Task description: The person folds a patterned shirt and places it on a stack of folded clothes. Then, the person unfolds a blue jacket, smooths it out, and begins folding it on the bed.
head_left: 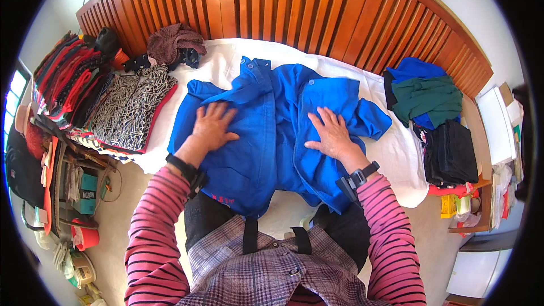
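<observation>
A blue button-front jacket (255, 136) lies spread over the near edge of a white-covered bed, its lower part hanging toward my lap. Small red marks show near its bottom hem, and buttons are visible near its far end. Flat on its left half rests my left hand (212, 127), fingers spread. My right hand (333, 135) presses on the right half with its fingers apart. Neither hand grips the cloth. A short blue sleeve end (374, 120) sticks out to the right, and folds cover parts of the jacket.
White sheet (396, 158) surrounds the jacket. Stacked red and dark clothes (68, 79) and a black-and-white patterned garment (133, 105) lie left. A maroon knit (175, 42) sits behind them. Green clothing (428, 99) and folded black clothing (450, 153) lie right. A slatted wooden headboard (277, 5) stands behind.
</observation>
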A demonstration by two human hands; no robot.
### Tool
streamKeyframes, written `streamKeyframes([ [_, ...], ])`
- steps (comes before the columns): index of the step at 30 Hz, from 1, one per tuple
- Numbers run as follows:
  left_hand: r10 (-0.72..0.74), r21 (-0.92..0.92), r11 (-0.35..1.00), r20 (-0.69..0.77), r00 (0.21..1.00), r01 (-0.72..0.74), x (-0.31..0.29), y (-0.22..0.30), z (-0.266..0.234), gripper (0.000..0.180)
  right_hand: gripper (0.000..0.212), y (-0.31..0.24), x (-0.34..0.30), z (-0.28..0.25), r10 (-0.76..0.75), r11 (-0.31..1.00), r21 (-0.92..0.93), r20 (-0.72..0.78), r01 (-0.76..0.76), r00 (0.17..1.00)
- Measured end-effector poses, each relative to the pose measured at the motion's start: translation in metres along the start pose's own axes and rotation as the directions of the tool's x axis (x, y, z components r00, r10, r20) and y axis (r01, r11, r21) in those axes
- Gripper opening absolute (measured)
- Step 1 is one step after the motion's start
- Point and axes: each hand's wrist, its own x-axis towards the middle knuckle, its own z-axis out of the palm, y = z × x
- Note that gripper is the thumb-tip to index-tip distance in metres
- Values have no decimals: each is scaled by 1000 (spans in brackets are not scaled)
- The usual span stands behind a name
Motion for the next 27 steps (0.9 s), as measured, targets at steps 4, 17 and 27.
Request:
streamKeyframes([
  [4, -279, -3, 958, 223, 934, 287, 9, -15, -7, 81, 87, 17, 2, 19, -23, 998, 54, 53, 20, 998],
  [17, -549, -55, 833, 41, 835, 550, 68, -31, 8, 53, 85, 25, 5, 26, -106, 992, 61, -44, 108, 993],
  [27, -202, -91, 979, -266, 942, 185, 146, -36, -10, 41, 76, 26, 15, 21, -146, 981, 114, -104, 157, 984],
])
